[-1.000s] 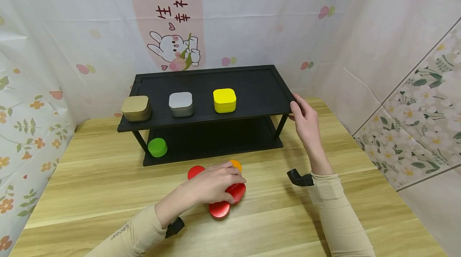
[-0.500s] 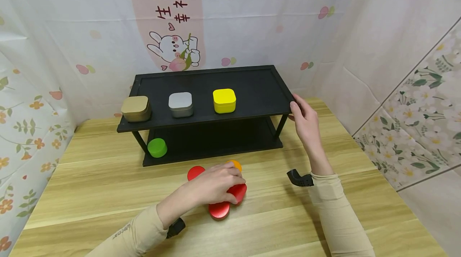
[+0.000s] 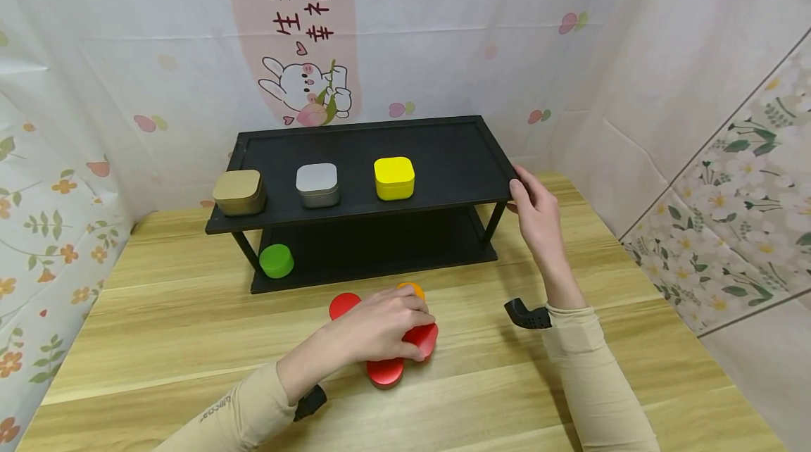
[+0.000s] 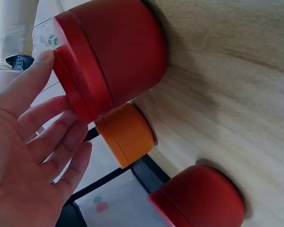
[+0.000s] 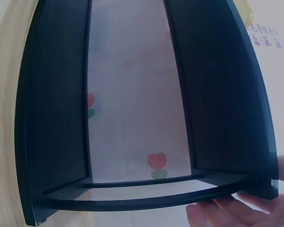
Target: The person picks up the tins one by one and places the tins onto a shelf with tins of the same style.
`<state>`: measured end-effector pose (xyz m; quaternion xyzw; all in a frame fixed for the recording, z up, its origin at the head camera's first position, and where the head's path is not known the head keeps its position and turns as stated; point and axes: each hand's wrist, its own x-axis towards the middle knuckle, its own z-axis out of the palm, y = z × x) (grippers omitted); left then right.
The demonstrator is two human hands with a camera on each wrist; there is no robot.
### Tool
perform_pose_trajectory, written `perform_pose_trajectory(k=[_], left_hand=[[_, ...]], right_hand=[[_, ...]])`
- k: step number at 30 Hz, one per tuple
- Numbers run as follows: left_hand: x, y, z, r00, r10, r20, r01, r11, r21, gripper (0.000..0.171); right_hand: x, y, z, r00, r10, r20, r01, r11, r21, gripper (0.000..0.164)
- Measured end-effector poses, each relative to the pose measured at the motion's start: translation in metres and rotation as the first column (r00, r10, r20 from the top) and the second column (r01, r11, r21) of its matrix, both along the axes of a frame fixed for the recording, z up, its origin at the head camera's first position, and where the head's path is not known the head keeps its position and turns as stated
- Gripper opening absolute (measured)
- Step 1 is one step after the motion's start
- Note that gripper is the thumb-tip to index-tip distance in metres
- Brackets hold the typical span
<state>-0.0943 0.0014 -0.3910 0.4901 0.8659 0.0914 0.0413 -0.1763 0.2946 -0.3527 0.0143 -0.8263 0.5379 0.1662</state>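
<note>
My left hand [image 3: 383, 325] pinches a red tin [image 3: 423, 338] low over the wooden table, thumb on the near side and fingers on the far side. In the left wrist view this tin's side [image 4: 72, 84] shows partly behind a nearer round red tin [image 4: 123, 49]. An orange tin [image 3: 412, 289] stands just beyond the fingers, and another round red tin [image 3: 344, 303] sits left of the hand. My right hand [image 3: 540, 220] grips the right front corner of a black two-tier shelf [image 3: 456, 156], its fingertips [image 5: 199, 215] curled under the top board.
Gold [image 3: 239, 191], silver [image 3: 317, 184] and yellow [image 3: 394, 177] square tins line the front of the shelf's top board. On the lower board [image 3: 380, 244] a green round tin [image 3: 277, 261] stands at the left end. Printed cloth [image 3: 443, 29] hangs behind the table.
My left hand and the red tin in it have shifted slightly right. My right hand has stayed at the shelf corner.
</note>
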Motion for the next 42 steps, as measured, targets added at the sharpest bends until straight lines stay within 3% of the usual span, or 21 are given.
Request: perform_pose_trajectory(k=[5,9,14,23,42], left_hand=[[0.0,-0.001,0.008,0.997,0.03,0.071,-0.031,0.999,0.018,0.046],[-0.002,-0.002,0.014,0.985,0.059,0.165,-0.068,0.996,0.051,0.045],[-0.004,-0.004,0.019,0.973,0.057,0.222,-0.082,0.991,0.102,0.045],[-0.008,-0.006,0.036,0.982,0.039,0.187,-0.071,0.983,0.168,0.044],[-0.027,0.001,0.097,0.987,0.025,0.159,-0.052,0.985,0.167,0.045]], right_hand=[[0.001,-0.001,0.001,1.0,0.008,-0.002,-0.008,1.0,-0.008,0.054],[0.001,-0.001,0.002,1.0,0.019,-0.006,-0.019,1.0,-0.017,0.054],[0.002,0.0,0.002,1.0,0.021,-0.011,-0.021,1.0,-0.017,0.053],[0.001,-0.001,0.001,1.0,0.008,-0.011,-0.008,1.0,-0.005,0.055],[0.002,-0.001,0.001,1.0,0.009,-0.008,-0.009,1.0,0.001,0.056]])
